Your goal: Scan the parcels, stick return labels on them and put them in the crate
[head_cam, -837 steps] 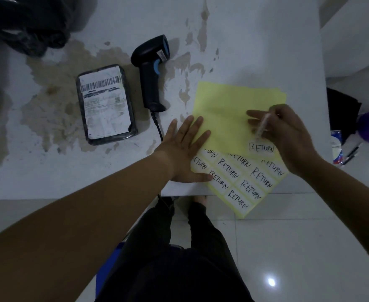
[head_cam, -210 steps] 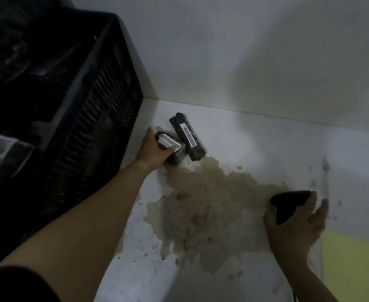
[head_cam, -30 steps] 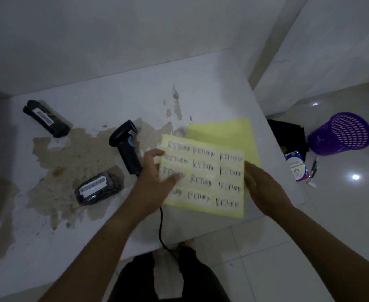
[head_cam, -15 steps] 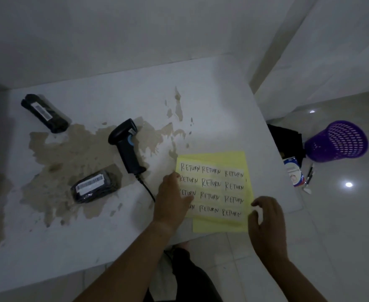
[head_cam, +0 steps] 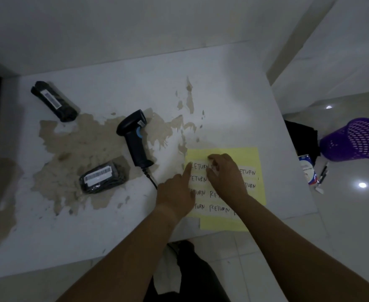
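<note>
Your left hand [head_cam: 176,192], forefinger straight, pins the label sheet [head_cam: 251,158] to the bench [head_cam: 222,94]; your right hand [head_cam: 226,174] pinches a top-row return label [head_cam: 213,166].

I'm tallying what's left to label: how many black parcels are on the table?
2. The far parcel lies near the table's back left corner; the near parcel lies just left of the scanner. More may be outside the frame.

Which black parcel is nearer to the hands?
The front parcel, lying beside the scanner on the brown stain. The back parcel sits much farther away.
</note>
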Motion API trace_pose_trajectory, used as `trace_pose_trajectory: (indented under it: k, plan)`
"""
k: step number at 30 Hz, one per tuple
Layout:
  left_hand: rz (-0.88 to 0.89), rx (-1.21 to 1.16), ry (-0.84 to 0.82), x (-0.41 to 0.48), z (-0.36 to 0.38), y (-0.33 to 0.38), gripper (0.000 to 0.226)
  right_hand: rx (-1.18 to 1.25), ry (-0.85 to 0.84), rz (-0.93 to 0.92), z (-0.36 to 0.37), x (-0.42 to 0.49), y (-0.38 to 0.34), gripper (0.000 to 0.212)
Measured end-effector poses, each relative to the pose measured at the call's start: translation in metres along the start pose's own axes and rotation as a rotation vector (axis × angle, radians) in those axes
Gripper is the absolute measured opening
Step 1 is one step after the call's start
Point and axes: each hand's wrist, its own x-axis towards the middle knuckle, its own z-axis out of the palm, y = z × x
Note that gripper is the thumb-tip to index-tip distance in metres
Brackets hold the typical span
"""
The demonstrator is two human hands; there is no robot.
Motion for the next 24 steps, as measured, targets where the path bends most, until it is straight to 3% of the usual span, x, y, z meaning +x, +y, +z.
trace_pose_trajectory:
  k: [7, 12, 17, 24]
  plan:
    - [0.023, -0.137, -0.122, 0.018, -0.015, -0.015, 0.105, 0.007, 0.156, -0.077, 0.014, -0.008, 0.008, 0.023]
    - [0.031, -0.147, -0.129, 0.02, -0.014, -0.018, 0.109, 0.022, 0.172, -0.036, 0.019, -0.011, 0.007, 0.025]
    - [0.023, -0.193, -0.133, 0.022, -0.015, -0.021, 0.113, -0.029, 0.193, -0.057, 0.023, -0.008, 0.003, 0.011]
    - [0.021, -0.215, -0.128, 0.025, -0.013, -0.024, 0.114, 0.01, 0.227, 0.027, 0.027, -0.012, 0.0, 0.026]
